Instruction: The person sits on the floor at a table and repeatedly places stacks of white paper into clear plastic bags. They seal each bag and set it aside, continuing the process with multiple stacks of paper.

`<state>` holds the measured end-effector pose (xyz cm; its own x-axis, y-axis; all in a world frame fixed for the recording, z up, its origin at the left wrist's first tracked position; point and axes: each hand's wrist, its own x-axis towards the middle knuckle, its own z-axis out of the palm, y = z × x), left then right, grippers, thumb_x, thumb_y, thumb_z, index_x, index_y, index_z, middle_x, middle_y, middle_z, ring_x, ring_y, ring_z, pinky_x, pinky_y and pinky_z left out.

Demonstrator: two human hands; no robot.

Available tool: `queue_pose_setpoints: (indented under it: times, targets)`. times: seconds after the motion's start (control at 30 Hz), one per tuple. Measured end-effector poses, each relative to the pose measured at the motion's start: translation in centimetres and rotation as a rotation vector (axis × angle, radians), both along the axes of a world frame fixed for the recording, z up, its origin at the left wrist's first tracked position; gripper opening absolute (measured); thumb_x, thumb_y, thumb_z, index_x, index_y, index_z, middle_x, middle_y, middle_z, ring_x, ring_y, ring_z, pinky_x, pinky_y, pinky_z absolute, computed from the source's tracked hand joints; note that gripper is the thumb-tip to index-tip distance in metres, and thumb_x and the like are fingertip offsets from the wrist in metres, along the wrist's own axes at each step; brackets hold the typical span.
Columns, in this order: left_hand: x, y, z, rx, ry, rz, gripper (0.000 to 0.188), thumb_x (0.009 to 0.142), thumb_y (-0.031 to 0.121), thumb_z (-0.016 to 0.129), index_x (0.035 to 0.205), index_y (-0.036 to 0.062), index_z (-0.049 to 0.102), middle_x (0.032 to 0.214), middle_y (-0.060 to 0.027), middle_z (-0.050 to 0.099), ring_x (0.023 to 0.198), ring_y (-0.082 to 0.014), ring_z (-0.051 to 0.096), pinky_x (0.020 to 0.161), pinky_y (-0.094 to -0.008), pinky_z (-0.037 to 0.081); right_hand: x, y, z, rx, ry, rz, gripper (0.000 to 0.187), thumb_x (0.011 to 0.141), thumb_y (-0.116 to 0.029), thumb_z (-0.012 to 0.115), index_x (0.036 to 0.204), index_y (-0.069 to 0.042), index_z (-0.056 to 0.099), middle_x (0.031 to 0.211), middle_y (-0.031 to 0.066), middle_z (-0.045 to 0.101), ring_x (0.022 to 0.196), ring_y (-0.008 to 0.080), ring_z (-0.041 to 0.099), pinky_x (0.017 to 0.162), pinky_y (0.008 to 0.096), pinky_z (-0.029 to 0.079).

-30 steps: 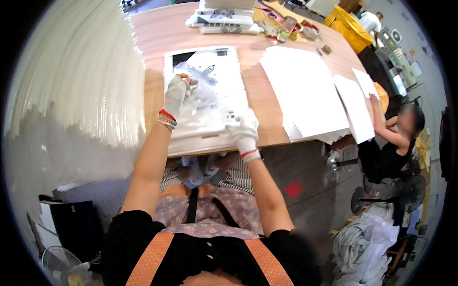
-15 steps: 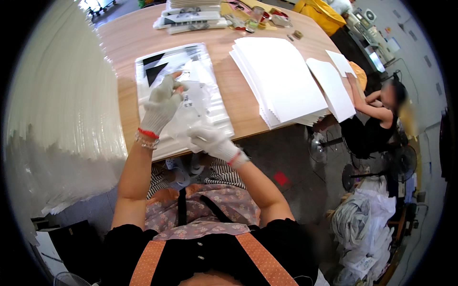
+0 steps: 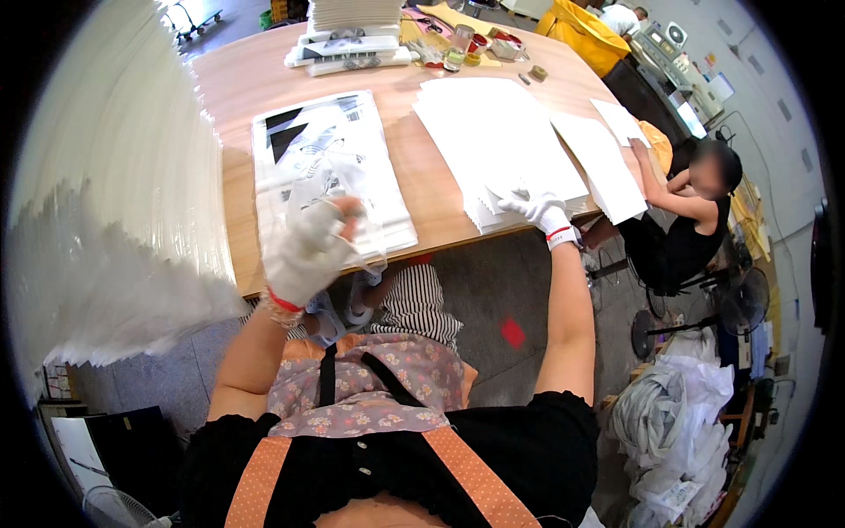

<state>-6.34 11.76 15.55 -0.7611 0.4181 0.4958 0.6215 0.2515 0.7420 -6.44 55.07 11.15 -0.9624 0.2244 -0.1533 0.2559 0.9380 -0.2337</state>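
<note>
My left hand (image 3: pixel 310 246), in a white knit glove with bare fingertips, is closed and slightly blurred near the table's front edge. It grips a clear plastic bag (image 3: pixel 327 183), which hangs over a pile of printed clear plastic bags (image 3: pixel 374 158) with black patches. To the right, my right hand (image 3: pixel 540 209), gloved as well, reaches the near edge of a thick stack of white sheets (image 3: pixel 493 132). Its fingers are stretched out and apart at the top sheet's near corner. Whether they pinch that corner is hard to make out.
A tall stack of translucent sheets (image 3: pixel 114 194) rises at my left. Wrapped bundles (image 3: pixel 352 53), a glass jar (image 3: pixel 458 48) and tape rolls stand at the far edge. A co-worker (image 3: pixel 678 211) sits at the right by another white stack (image 3: pixel 603 167). A fan (image 3: pixel 744 304) stands behind.
My right hand has moved right, from the plastic bags to the white sheets. My left hand has come back toward me with the clear bag.
</note>
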Motion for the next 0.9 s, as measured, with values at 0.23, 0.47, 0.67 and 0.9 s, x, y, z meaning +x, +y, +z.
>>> queue_pose_setpoints:
  times: [0.23, 0.47, 0.67, 0.9]
  targets:
    - [2.4, 10.2, -7.6, 0.233, -0.896, -0.532, 0.032, 0.089, 0.013, 0.058, 0.116, -0.0006, 0.051, 0.105, -0.0107, 0.061, 0.091, -0.0207, 0.062, 0.078, -0.0318, 0.052, 0.9, 0.3, -4.4, 0.501, 0.294, 0.227, 0.044, 0.089, -0.032, 0.051, 0.125, -0.008, 0.05, 0.099, 0.006, 0.062, 0.072, 0.0165, 0.059, 0.055, 0.0288, 0.047]
    - [0.8, 9.4, -10.8, 0.387, -1.342, -0.368, 0.036, 0.082, 0.012, 0.055, 0.115, -0.0017, 0.051, 0.108, -0.0124, 0.059, 0.104, -0.022, 0.057, 0.086, -0.0362, 0.047, 11.9, -12.7, 1.5, -0.648, 0.183, 0.52, 0.028, 0.091, -0.021, 0.052, 0.115, -0.007, 0.056, 0.101, 0.0117, 0.063, 0.089, 0.0233, 0.062, 0.077, 0.036, 0.052]
    - [4.7, 5.0, -2.9, -0.374, -0.639, -0.203, 0.046, 0.076, 0.014, 0.051, 0.118, -0.0058, 0.047, 0.114, -0.026, 0.054, 0.11, -0.0393, 0.052, 0.097, -0.0446, 0.037, 16.7, -10.1, -8.4, -1.831, 0.41, -0.473, 0.044, 0.092, -0.03, 0.055, 0.121, 0.003, 0.049, 0.112, 0.0158, 0.059, 0.102, 0.0285, 0.058, 0.088, 0.0411, 0.05]
    - [6.9, 5.1, -9.3, -0.458, 0.32, 0.053, 0.067, 0.073, 0.024, 0.062, 0.132, 0.0024, 0.039, 0.137, -0.0297, 0.029, 0.129, -0.0474, 0.025, 0.107, -0.0609, 0.015, 12.2, -21.1, -8.6, -1.092, 0.729, -0.114, 0.044, 0.087, -0.021, 0.065, 0.12, 0.004, 0.05, 0.112, 0.0113, 0.06, 0.098, 0.0195, 0.058, 0.084, 0.0314, 0.048]
